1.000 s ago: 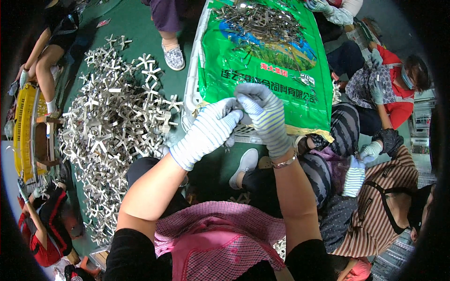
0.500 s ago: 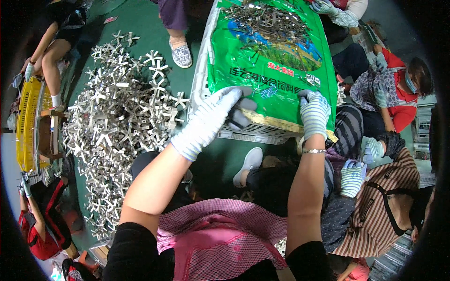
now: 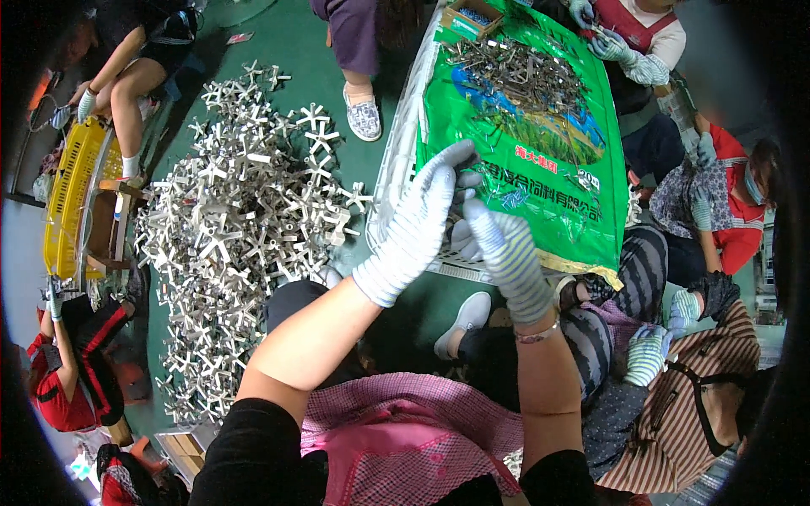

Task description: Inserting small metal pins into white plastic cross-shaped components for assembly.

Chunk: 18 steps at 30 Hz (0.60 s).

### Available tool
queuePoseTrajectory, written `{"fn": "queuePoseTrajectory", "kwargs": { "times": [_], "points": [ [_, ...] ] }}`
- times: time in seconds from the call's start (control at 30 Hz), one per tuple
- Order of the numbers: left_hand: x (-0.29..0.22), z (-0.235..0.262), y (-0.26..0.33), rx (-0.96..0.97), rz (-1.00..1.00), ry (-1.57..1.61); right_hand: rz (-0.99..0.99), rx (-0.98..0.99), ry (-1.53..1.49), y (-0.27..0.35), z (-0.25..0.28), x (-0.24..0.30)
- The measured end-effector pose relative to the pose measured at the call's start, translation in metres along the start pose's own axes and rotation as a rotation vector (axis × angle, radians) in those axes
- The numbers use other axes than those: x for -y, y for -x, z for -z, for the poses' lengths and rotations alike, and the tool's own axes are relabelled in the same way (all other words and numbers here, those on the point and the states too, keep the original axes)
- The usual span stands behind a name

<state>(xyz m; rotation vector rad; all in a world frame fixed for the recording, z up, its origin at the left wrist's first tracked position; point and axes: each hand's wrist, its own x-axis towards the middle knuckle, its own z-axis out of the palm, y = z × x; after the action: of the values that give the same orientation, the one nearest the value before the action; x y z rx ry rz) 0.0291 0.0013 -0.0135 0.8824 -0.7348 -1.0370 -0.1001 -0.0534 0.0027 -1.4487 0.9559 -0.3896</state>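
Both my hands wear pale striped gloves with grey fingertips, and they are close together over the near edge of a green printed bag [image 3: 523, 232]. My left hand [image 3: 413, 232] has its fingers stretched up and apart, and I see nothing in it. Beside it, my right hand [image 3: 513, 261] points its fingers up and left toward my left hand. Its fingers look extended with no object visible, though their inner side is partly hidden. On the bag lie a pile of dark metal pieces [image 3: 527, 76] and a small group of bluish pieces [image 3: 513, 199].
The bag rests on a white plastic crate [image 3: 396, 181]. A large heap of silvery star-shaped metal parts [image 3: 245, 202] covers the green floor to the left. A box of blue pieces [image 3: 472, 18] sits at the bag's far end. Co-workers sit around, one by a yellow crate [image 3: 74, 198].
My right hand has left the bag's right near edge and moved left to my left hand. My left hand's fingers have lifted. The view has shifted, showing the box at the far end.
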Motion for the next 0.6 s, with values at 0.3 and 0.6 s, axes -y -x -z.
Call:
{"fn": "queuePoseTrajectory", "kwargs": {
  "times": [0.3, 0.6],
  "points": [
    [0.006, 0.018, 0.001, 0.023, 0.069, -0.574, 0.735, -0.363, 0.704, -0.013, 0.009, -0.012],
    [0.002, 0.030, 0.012, 0.177, -0.067, -1.110, 0.781, -0.271, 0.933, -0.018, 0.023, -0.008]
  ]
}}
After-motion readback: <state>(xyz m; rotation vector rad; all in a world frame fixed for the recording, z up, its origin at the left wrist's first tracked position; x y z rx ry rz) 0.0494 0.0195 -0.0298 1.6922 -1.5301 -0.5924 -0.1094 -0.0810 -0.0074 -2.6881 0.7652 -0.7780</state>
